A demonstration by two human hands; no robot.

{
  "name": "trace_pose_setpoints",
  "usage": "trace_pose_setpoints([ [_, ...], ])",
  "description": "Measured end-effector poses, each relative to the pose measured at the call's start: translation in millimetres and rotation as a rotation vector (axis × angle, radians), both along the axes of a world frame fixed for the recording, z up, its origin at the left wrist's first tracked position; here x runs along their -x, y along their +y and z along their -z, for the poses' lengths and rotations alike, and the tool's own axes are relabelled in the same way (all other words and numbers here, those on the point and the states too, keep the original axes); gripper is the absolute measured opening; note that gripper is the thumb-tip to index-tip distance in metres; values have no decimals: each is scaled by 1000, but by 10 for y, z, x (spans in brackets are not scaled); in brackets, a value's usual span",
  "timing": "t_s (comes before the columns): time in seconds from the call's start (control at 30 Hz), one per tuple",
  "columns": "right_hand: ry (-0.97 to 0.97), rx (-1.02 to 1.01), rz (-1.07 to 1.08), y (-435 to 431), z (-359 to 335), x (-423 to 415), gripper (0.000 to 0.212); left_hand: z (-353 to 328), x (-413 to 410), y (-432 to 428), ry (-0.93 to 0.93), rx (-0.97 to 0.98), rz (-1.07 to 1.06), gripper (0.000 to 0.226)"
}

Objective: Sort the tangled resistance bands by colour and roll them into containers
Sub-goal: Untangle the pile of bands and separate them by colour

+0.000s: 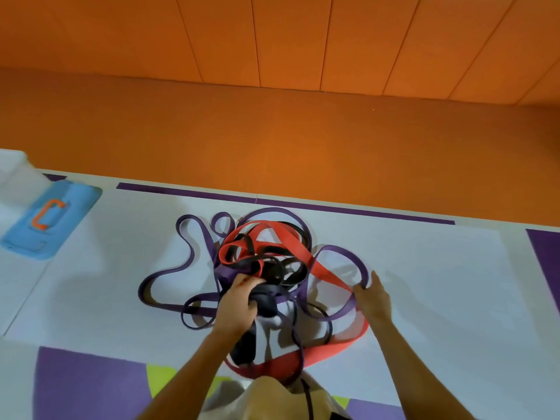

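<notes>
On the white mat (424,283): tangled resistance bands (266,265) in purple, red and black, heaped together in the middle.
Left hand (235,310): fingers curled into the heart of the tangle, gripping dark purple strands.
Right hand (374,295): fingers fairly straight, resting on the purple loop (363,269) at the tangle's right edge, beside the red band (327,276).
Far left: blue box (50,219) with an orange handle, well apart from the bands.

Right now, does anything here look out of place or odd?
The purple bands, red bands and black bands lie knotted in one heap on the white mat, colours mixed. Nothing else stands out.
</notes>
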State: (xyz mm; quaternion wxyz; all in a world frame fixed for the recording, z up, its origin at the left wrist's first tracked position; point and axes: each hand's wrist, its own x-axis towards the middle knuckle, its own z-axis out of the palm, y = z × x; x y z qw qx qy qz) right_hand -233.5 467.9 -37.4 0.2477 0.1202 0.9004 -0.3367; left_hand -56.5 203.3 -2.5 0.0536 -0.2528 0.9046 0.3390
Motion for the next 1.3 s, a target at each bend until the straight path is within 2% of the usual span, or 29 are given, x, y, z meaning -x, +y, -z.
trace_pose_setpoints([
  [0.07, 24, -176, -68, 18, -17, -120, 51, -166, 39, -47, 132, -33, -127, 56],
  [0.13, 123, -235, -89, -11, -18, -241, 52, -341, 55, -103, 220, -46, -218, 54],
  [0.2, 246, -98, -161, -77, -22, -324, 45, -502, 72, -140, 271, -58, -288, 51],
  [0.27, 291, 41, -326, -190, -65, -403, 32, -633, 86, -154, 314, -100, -360, 46],
  [0.33, 319, 25, -512, -303, -71, -453, 19, -721, 102, -145, 354, -180, -431, 44],
  [0.37, 296, -1, -587, -343, -32, -469, 18, -754, 113, -136, 375, -227, -463, 44],
  [0.43, 19, 72, -678, -365, 8, -511, 23, -818, 159, -115, 424, -308, -506, 42],
  [0.5, -97, 87, -748, -336, 52, -559, 30, -873, 223, -84, 460, -372, -525, 39],
  [0.57, -127, 86, -712, -295, 104, -611, 41, -908, 295, -56, 465, -405, -541, 39],
  [0.7, -152, -78, -671, -276, 149, -668, 24, -833, 375, -67, 367, -366, -546, 33],
  [0.87, -95, -20, -682, -354, 127, -733, 12, -656, 319, -73, 281, -304, -504, 37],
  [0.97, -46, -1, -602, -360, 133, -756, 21, -553, 283, -113, 213, -262, -466, 43],
  [1.07, 78, 88, -350, -303, 87, -778, 18, -447, 260, -156, 127, -208, -410, 43],
  [1.13, 302, 15, -203, -228, 65, -751, 15, -378, 237, -171, 93, -175, -392, 40],
  [1.2, 382, -70, -171, -159, 75, -688, 25, -315, 205, -190, 43, -70, -344, 42],
  [1.3, 265, -163, -238, -76, 73, -587, 34, -183, 91, -251, -119, 319, -187, 51],
])
